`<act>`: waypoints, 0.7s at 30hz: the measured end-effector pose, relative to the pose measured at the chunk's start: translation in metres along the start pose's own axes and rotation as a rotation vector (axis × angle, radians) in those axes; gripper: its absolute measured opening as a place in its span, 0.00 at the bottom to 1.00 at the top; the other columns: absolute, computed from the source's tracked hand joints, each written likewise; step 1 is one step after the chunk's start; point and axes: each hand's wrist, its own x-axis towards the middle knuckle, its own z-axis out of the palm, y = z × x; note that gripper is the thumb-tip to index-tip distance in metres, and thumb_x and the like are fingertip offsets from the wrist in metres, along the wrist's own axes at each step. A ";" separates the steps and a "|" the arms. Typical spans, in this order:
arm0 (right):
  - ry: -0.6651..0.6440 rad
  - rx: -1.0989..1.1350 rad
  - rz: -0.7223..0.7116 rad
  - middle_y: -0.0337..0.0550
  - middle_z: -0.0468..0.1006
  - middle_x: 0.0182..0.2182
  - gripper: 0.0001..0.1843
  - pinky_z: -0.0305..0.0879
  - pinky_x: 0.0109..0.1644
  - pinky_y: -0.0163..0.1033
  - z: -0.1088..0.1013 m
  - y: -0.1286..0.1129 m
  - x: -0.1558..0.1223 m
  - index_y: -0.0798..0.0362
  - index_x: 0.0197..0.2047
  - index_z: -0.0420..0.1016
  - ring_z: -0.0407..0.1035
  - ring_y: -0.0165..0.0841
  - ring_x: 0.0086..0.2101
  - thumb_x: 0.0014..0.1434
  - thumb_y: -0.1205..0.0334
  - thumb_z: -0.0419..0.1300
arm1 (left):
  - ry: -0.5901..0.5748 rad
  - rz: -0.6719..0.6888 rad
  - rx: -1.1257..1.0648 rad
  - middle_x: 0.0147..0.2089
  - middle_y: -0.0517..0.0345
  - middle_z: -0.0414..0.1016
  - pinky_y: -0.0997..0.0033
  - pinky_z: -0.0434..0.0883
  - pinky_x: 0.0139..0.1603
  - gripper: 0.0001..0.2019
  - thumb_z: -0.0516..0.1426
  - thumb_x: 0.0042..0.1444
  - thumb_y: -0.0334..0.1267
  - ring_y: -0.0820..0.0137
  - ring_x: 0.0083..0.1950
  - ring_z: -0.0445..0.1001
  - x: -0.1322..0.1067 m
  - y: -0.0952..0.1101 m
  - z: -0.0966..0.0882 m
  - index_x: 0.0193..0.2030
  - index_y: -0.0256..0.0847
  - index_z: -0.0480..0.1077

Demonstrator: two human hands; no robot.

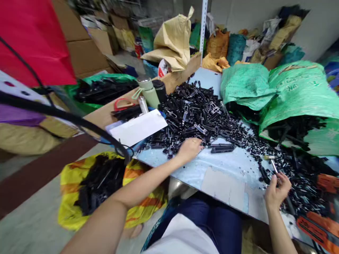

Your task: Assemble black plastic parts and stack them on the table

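Off the table's left edge a yellow sack sits on the floor, full of black parts, and along the far-left edge of the table I see red-handled scissors, a pale green bottle and a white sheet of paper. My left hand lies palm down at the near edge of the big heap of black plastic clips that covers the middle of the table; its fingers are spread loosely over the outermost pieces and not yet closed on any of them. Just to its right one long black clip lies by itself on the bare pale-blue surface. Further right, near the front edge, my right hand is curled around a small screwdriver-like tool with a slim metal shaft, its tip pointing up and away among the scattered small black bits. Behind these, two green woven bags spill more black parts onto the far-right corner. I judge I am at the picking stage: the left hand fetches a piece while the right keeps the tool ready. The next move calls for pinching one clip clear of the tangle and bringing it to the tool's tip.
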 end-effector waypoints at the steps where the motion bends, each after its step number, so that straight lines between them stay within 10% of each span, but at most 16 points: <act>1: -0.020 0.001 -0.008 0.61 0.67 0.41 0.22 0.62 0.43 0.47 -0.005 0.000 -0.007 0.64 0.39 0.66 0.62 0.44 0.45 0.60 0.48 0.51 | 0.020 -0.072 0.059 0.47 0.43 0.71 0.64 0.64 0.52 0.18 0.45 0.61 0.40 0.63 0.50 0.68 -0.013 -0.030 -0.003 0.48 0.31 0.68; 5: -0.075 0.013 -0.008 0.56 0.69 0.38 0.18 0.59 0.46 0.47 -0.018 -0.004 -0.030 0.61 0.36 0.66 0.63 0.41 0.43 0.60 0.51 0.52 | 0.097 -0.285 0.287 0.56 0.35 0.62 0.43 0.54 0.57 0.20 0.43 0.60 0.36 0.53 0.60 0.58 -0.060 -0.129 -0.019 0.53 0.26 0.64; 8: -0.093 0.029 -0.004 0.56 0.69 0.38 0.16 0.60 0.44 0.45 -0.016 -0.010 -0.040 0.61 0.35 0.66 0.64 0.41 0.43 0.61 0.53 0.51 | 0.100 -0.326 0.351 0.58 0.31 0.59 0.43 0.49 0.60 0.25 0.45 0.59 0.42 0.52 0.65 0.49 -0.075 -0.167 -0.026 0.56 0.22 0.61; 16: -0.122 0.026 -0.143 0.55 0.70 0.36 0.14 0.60 0.45 0.45 -0.014 -0.012 -0.056 0.61 0.33 0.67 0.65 0.39 0.41 0.61 0.57 0.51 | 0.049 -0.364 0.325 0.57 0.36 0.62 0.38 0.46 0.59 0.24 0.42 0.60 0.41 0.55 0.67 0.43 -0.077 -0.176 -0.039 0.54 0.24 0.63; 21: -0.111 0.029 -0.073 0.56 0.70 0.37 0.15 0.61 0.41 0.42 -0.016 -0.012 -0.059 0.61 0.34 0.67 0.65 0.40 0.41 0.61 0.56 0.51 | -0.188 -0.409 0.418 0.63 0.38 0.52 0.32 0.33 0.58 0.31 0.48 0.54 0.45 0.52 0.68 0.36 -0.068 -0.189 -0.049 0.60 0.22 0.55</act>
